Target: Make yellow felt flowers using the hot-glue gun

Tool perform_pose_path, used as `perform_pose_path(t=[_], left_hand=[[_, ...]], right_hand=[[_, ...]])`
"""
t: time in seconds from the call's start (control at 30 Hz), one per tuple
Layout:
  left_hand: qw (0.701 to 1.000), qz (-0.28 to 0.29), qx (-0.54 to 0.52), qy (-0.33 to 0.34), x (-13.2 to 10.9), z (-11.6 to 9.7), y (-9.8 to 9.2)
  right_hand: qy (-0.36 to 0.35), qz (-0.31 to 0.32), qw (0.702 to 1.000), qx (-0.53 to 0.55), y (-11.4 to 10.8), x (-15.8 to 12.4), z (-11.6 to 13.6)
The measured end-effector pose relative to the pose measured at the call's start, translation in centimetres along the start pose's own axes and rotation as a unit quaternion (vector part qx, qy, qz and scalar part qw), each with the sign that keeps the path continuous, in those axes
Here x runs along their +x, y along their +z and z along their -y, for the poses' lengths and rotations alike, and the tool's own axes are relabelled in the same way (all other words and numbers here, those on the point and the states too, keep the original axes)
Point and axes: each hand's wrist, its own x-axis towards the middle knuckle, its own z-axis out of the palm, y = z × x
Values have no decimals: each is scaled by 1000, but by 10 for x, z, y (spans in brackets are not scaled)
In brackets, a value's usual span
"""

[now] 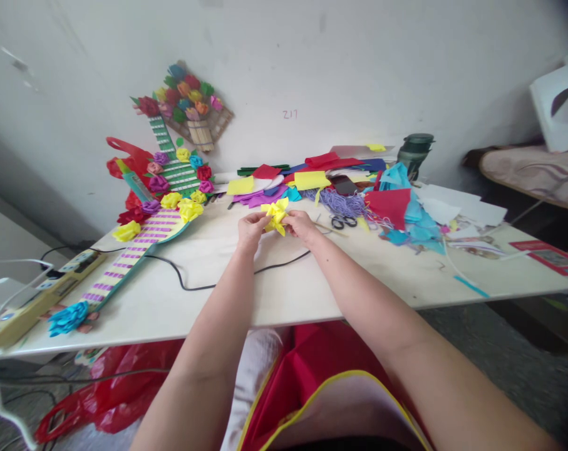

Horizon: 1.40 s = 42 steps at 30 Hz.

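Between my two hands, over the middle of the white table, is a yellow paper flower (277, 215) with several folded petals. My left hand (252, 229) pinches its left side, fingers closed. On the other side, the closed fingers of my right hand (300, 225) grip the flower's right edge. Black scissors (344, 222) lie just right of my right hand. A black cable (284, 261) runs across the table below the flower. To the left rests a guitar-shaped craft piece (136, 250) with purple stripes, trimmed with yellow and blue paper flowers.
Colored paper sheets (312, 180) and purple shredded strands (342, 203) are heaped at the back. A dark green bottle (414, 155) stands behind blue scraps (415, 225). At the left edge lies a power strip (49, 294). Red plastic bags (119, 388) lie below the table.
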Motion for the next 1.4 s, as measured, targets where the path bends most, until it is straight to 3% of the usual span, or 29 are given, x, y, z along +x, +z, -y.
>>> perform_pose_path(t=[1.4], left_hand=[[999,12,-29,10,0,2,3]], right_hand=[[-5,10,1000,-18,0,2,-8]])
